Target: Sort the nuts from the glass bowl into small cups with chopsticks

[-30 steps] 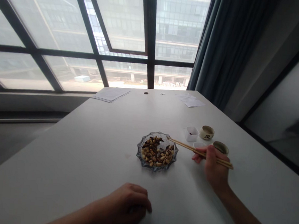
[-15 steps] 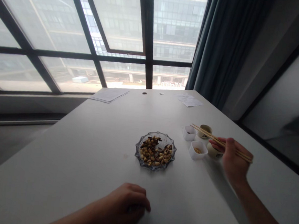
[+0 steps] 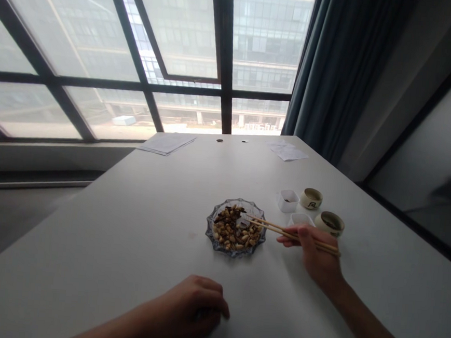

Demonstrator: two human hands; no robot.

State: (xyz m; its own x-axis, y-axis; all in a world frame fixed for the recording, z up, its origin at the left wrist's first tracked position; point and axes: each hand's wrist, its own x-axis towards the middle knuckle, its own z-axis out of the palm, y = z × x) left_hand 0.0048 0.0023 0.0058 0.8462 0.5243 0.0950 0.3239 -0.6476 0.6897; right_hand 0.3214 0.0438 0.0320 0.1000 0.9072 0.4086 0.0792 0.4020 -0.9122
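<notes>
My right hand (image 3: 318, 254) is closed around a pair of wooden chopsticks (image 3: 279, 229). Their tips are over the scalloped glass bowl (image 3: 209, 235), which holds a mix of pale nuts and dark seeds (image 3: 234, 229). Nothing shows clearly between the tips. Behind that hand a small square plastic cup (image 3: 301, 219) is partly covered; another white plastic cup (image 3: 287, 201) with a few dark bits stands farther back. My left hand (image 3: 194, 310) rests on the table in front of the bowl, its fingers curled in and nothing seen in them.
Two small round ceramic cups, one (image 3: 311, 198) behind the other (image 3: 329, 224), stand right of the plastic cups. Papers (image 3: 167, 143) lie at the far left of the white table (image 3: 127, 224), and another sheet (image 3: 288, 150) at the far right. Windows and a dark curtain (image 3: 331, 68) are beyond.
My right hand has moved left and nearer with the chopsticks, from over the small cups to the glass bowl. My left hand stays in place.
</notes>
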